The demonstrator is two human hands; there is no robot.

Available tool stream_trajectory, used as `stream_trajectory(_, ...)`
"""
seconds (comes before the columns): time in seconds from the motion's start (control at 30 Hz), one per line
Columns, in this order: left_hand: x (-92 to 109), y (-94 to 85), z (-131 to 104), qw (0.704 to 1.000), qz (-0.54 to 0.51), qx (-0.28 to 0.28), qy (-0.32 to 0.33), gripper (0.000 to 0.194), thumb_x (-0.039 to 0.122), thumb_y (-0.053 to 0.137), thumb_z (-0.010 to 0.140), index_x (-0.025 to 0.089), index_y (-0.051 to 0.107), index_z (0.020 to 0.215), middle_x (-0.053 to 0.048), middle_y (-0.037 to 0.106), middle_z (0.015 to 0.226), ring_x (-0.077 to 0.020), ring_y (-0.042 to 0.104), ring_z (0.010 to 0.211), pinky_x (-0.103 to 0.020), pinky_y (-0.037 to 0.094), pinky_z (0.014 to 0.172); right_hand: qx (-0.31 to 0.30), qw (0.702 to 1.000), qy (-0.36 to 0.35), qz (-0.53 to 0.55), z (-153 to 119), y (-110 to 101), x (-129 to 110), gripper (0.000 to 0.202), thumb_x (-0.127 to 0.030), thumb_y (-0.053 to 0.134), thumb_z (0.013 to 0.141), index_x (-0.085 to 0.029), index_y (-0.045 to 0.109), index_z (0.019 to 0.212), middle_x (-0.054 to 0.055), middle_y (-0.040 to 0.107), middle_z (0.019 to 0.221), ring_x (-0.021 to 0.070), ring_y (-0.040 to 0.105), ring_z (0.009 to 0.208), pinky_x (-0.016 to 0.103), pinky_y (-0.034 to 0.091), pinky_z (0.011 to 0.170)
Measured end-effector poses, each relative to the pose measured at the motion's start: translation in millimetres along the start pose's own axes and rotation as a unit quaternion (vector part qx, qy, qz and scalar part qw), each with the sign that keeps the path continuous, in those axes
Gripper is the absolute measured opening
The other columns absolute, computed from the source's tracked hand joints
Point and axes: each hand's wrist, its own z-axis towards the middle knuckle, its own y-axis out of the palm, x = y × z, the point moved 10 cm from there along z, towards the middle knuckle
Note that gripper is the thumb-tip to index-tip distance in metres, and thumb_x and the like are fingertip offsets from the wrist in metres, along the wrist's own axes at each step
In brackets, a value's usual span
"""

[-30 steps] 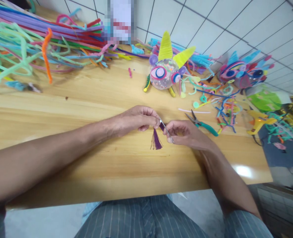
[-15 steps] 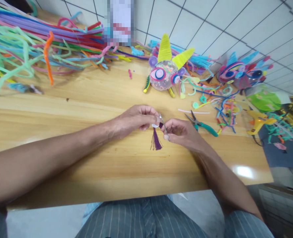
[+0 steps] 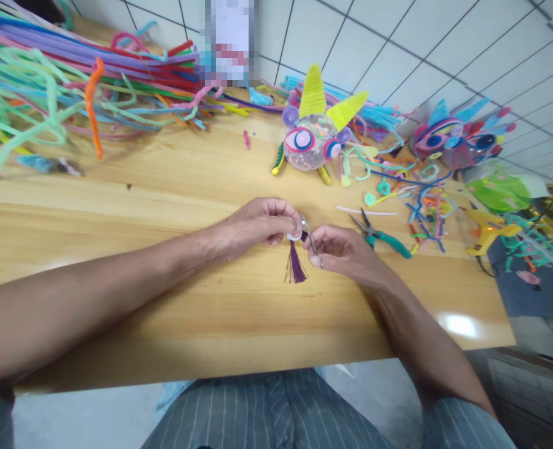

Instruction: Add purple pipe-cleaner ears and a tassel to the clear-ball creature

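Pinched in the fingers of my left hand is a small white round piece, and a dark purple tassel hangs below it with its threads spread. My right hand grips a slim silver metal tool, whose upper end reaches up beside my left fingertips. A bit of dark purple shows between the two hands, next to the tool. How the tassel joins the white piece is hidden by my fingers. Green-handled pliers lie just beyond my right hand.
A clear ball figure with yellow ears stands ahead. Pipe cleaners are heaped at the left; scraps lie on the right. A yellow glue gun and more decorated figures are farther right. The wooden table ends near my lap.
The metal tool in my right hand has tilted slightly, its lower end shifting a little right. Both hands stay nearly in place, and the tassel still hangs from the left one.
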Motion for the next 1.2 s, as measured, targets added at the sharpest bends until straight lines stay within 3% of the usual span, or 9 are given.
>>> stream_trajectory(1.2,-1.0,0.9,-0.3,1.000,0.001,-0.008,0.000,0.004,0.020,0.074,0.071,0.016,0.071,0.072,0.002,0.066,0.066,-0.0069,0.046,0.056,-0.021,0.036,0.054,-0.017,1.000,0.020,-0.008,-0.6,1.0,-3.0,0.040,-0.053,0.087,0.083,-0.019,0.071,0.098,-0.001,0.061,0.077,0.0134,0.052,0.070,0.027,0.041,0.066)
